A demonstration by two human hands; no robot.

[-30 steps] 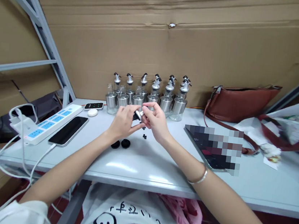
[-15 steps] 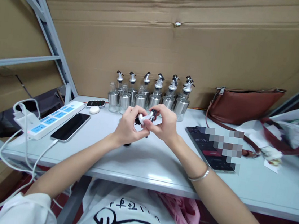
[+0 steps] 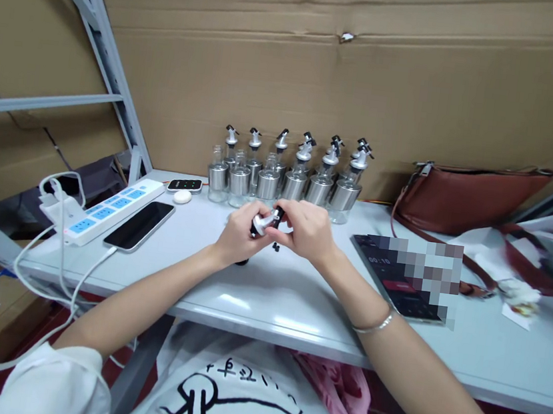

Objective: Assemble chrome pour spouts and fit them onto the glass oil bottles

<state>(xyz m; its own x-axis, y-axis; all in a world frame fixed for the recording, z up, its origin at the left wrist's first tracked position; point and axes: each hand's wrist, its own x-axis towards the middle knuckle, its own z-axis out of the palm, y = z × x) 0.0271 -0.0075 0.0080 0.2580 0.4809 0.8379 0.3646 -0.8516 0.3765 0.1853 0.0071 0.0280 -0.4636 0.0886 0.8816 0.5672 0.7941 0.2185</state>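
Both of my hands meet over the middle of the grey table (image 3: 265,296). My left hand (image 3: 239,234) and my right hand (image 3: 308,230) are closed on a small silver and black pourer spout (image 3: 265,221) held between them. A tiny black part (image 3: 275,247) lies on the table just below my right hand. Behind my hands stand several glass bottles (image 3: 294,177) with steel bands, most of them fitted with pourer spouts.
A white and blue power strip (image 3: 104,211), a dark phone (image 3: 139,225) on a cable, a small black device (image 3: 185,185) and a white oval object (image 3: 181,197) lie at the left. A tablet (image 3: 401,283) and a brown bag (image 3: 469,197) sit at the right. Cardboard forms the back wall.
My hands have kept the spout and shifted it a little lower and closer to me. The camera has drifted, so the black caps on the table are now hidden behind my left hand.
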